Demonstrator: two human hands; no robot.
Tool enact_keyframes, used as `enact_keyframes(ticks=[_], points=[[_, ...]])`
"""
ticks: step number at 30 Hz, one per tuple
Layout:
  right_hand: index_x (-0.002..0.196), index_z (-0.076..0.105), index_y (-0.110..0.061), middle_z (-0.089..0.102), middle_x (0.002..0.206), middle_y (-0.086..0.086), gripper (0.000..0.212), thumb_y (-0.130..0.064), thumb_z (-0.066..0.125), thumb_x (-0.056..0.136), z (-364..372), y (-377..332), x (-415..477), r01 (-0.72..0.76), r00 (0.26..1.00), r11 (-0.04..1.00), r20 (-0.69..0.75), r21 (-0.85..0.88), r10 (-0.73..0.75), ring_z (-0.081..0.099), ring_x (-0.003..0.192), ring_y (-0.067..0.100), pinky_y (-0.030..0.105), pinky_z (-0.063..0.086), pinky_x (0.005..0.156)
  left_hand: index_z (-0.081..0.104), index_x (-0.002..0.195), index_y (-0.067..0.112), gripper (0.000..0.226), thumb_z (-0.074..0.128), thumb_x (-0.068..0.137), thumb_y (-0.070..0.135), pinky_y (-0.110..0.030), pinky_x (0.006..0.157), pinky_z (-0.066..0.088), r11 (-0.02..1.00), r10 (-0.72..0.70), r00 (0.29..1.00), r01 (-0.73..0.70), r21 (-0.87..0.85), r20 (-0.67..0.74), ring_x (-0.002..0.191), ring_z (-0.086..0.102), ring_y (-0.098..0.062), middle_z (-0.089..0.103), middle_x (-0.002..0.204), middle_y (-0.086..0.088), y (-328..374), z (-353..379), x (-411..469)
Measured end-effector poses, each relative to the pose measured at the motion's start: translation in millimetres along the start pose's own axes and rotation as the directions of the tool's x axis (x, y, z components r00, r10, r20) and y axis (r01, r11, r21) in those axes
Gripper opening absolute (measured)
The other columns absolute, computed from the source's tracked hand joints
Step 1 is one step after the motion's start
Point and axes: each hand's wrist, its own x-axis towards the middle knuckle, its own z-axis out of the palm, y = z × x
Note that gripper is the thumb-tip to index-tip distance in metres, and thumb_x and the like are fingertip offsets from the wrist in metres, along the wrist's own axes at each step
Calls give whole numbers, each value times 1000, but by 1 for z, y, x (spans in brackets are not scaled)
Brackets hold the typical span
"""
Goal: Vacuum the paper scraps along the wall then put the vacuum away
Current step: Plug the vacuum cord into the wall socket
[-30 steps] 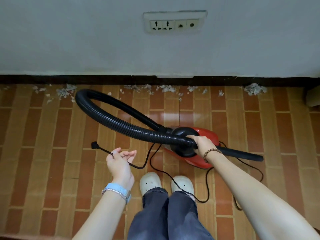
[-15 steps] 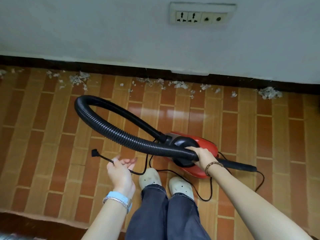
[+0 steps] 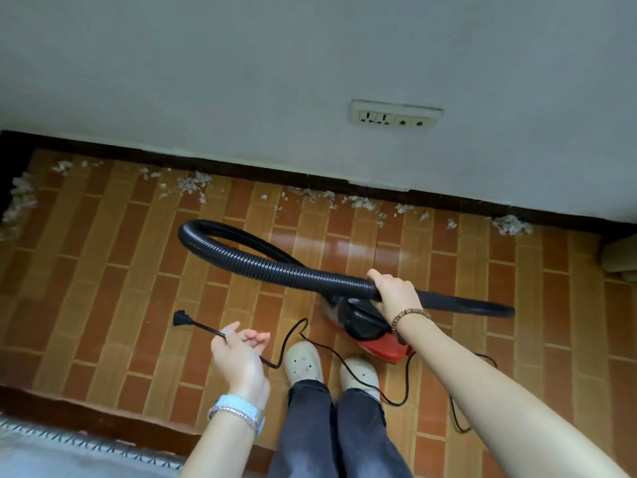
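Observation:
A small red and black vacuum [image 3: 374, 343] hangs just above the brick-pattern floor in front of my feet. My right hand [image 3: 396, 293] grips its black ribbed hose [image 3: 262, 262] where the hose meets the rigid nozzle tube [image 3: 472, 305], which points right. The hose loops out to the left. My left hand [image 3: 238, 357] holds the black power cord [image 3: 293, 336] near the plug [image 3: 181, 319], which sticks out to the left. White paper scraps [image 3: 362, 201] lie scattered along the dark baseboard, with bigger heaps at the left [image 3: 20, 198] and right [image 3: 510, 225].
A white socket strip [image 3: 394, 117] is set in the grey wall above the scraps. The cord trails across the floor around my white shoes [image 3: 303, 363]. A dark step edge and a patterned mat [image 3: 69, 450] lie at the lower left. A pale object [image 3: 620, 257] stands at the right edge.
My view has swung back and up, showing more wall. My right hand has lifted the hose and vacuum higher and to the right. My left hand keeps the cord.

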Motion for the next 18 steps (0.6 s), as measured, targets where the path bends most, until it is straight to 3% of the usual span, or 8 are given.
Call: enact_keyframes(ticks=[7, 11, 13, 15, 16, 18], points=[[119, 40, -23, 59, 106, 6, 38, -14, 59, 86, -83, -37, -24, 49, 999, 999, 7, -8, -48, 61, 93, 31, 40, 48, 82, 57, 114, 10, 30, 29, 103, 14, -29, 61, 44, 995, 63, 998, -61, 75, -27, 54, 43, -16, 50, 72, -2, 68, -20, -42], [115, 41, -20, 60, 106, 6, 35, -16, 60, 87, -121, -64, -33, 104, 995, 994, -3, -39, -104, 60, 96, 28, 40, 46, 81, 60, 107, 11, 25, 35, 103, 14, -27, 49, 32, 990, 136, 988, -138, 29, 75, 50, 33, -12, 44, 65, 0, 111, -24, -77], [113, 42, -20, 61, 107, 5, 32, -19, 60, 87, -136, -83, -37, 157, 987, 987, -10, -44, -157, 60, 96, 28, 39, 46, 81, 62, 104, 10, 25, 37, 103, 16, -27, 47, 34, 975, 204, 965, -216, 56, 167, 47, 36, -11, 44, 63, -1, 127, -27, -93], [116, 44, -20, 60, 110, 5, 32, -20, 58, 88, -146, -104, -41, 219, 975, 973, -21, -73, -221, 59, 99, 27, 39, 44, 83, 64, 98, 11, 29, 39, 104, 23, -28, 55, 47, 937, 290, 919, -329, 114, 268, 49, 50, -11, 52, 65, -1, 139, -31, -105], [119, 45, -20, 59, 112, 5, 33, -21, 57, 88, -151, -115, -43, 249, 967, 965, -32, -86, -253, 58, 100, 27, 39, 43, 84, 66, 95, 13, 31, 40, 104, 26, -27, 64, 51, 902, 338, 884, -402, 156, 324, 58, 59, -9, 58, 72, 1, 144, -34, -109], [123, 45, -21, 57, 114, 6, 35, -24, 55, 90, -158, -136, -46, 299, 952, 949, -42, -95, -304, 55, 103, 27, 38, 42, 86, 68, 90, 22, 30, 42, 103, 29, -17, 79, 46, 785, 411, 794, -558, 269, 447, 84, 60, 1, 63, 91, 8, 150, -38, -111]])
